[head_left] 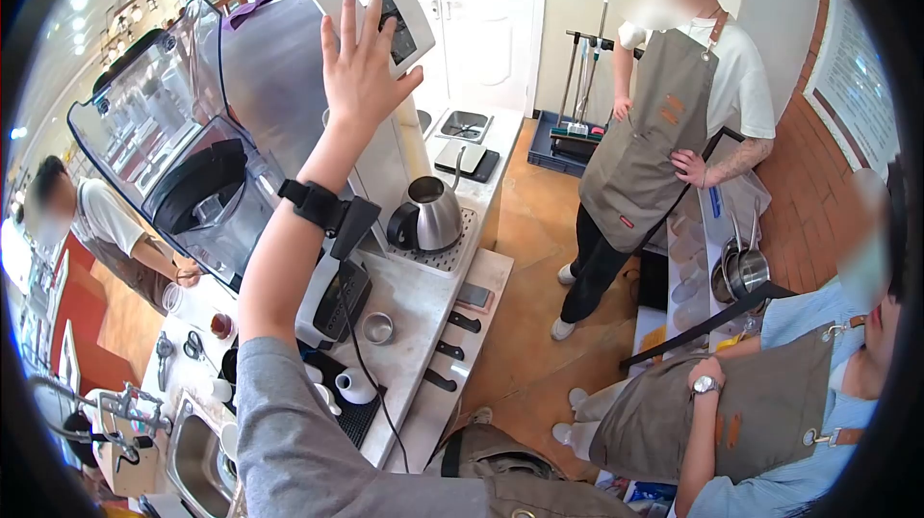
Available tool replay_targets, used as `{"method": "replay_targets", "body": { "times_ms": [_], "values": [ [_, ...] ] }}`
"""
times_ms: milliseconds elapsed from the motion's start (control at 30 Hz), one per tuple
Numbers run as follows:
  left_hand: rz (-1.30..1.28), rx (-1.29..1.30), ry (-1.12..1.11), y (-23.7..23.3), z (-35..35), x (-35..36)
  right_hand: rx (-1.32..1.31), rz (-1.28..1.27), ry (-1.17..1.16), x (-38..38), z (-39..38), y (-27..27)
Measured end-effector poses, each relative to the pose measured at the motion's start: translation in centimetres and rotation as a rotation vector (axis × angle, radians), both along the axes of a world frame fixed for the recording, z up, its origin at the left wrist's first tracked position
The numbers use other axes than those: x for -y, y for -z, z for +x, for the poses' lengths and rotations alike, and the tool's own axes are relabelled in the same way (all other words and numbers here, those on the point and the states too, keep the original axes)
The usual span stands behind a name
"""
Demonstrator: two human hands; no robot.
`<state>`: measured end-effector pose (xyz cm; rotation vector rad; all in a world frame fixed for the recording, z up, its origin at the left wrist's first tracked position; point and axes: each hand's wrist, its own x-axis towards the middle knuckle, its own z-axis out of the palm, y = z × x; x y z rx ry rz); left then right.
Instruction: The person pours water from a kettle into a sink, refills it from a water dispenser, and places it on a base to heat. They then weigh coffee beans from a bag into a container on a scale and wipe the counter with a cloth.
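On the machine (279, 75) the screen (402, 32) sits high, so the left hand (361, 65) is raised beside it, spread open, holding nothing; a kettle (431, 215) rests on the grid (452, 253) to the right; right hand unseen

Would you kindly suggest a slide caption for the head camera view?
Open left hand raised at the coffee machine's touchscreen, a steel kettle below, an aproned co-worker standing nearby.
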<state>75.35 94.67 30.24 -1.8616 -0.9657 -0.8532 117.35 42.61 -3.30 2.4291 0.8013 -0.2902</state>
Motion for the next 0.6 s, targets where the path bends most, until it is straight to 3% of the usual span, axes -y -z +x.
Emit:
{"method": "replay_targets", "body": {
  "times_ms": [33, 167, 233, 300, 333, 400, 600],
  "values": [
    [0.045, 0.030, 0.150, 0.0, -0.2, -0.2, -0.003, 0.001, 0.004, 0.6, 0.9, 1.2],
    [0.055, 0.095, 0.311, 0.2, -1.4, -0.6, -0.038, -0.207, -0.194, 1.6, 2.3, 3.6],
    [0.055, 0.105, 0.325, 0.3, -1.5, -1.0, -0.026, -0.250, -0.229, 1.9, 1.6, 2.8],
    [0.088, 0.124, 0.334, 0.5, -1.3, -1.3, -0.019, -0.035, -0.022, 0.7, -1.0, 0.0],
    [0.111, 0.139, 0.345, 0.6, -1.2, -1.5, -0.020, -0.044, -0.019, 1.2, -0.2, 1.0],
    [0.122, 0.148, 0.358, 0.7, -1.1, -1.7, -0.020, -0.244, -0.185, 2.1, 2.0, 3.5],
    [0.144, 0.137, 0.351, 1.1, -1.2, -1.9, -0.007, -0.376, -0.208, 1.1, 1.1, 1.6]
  ]
}}
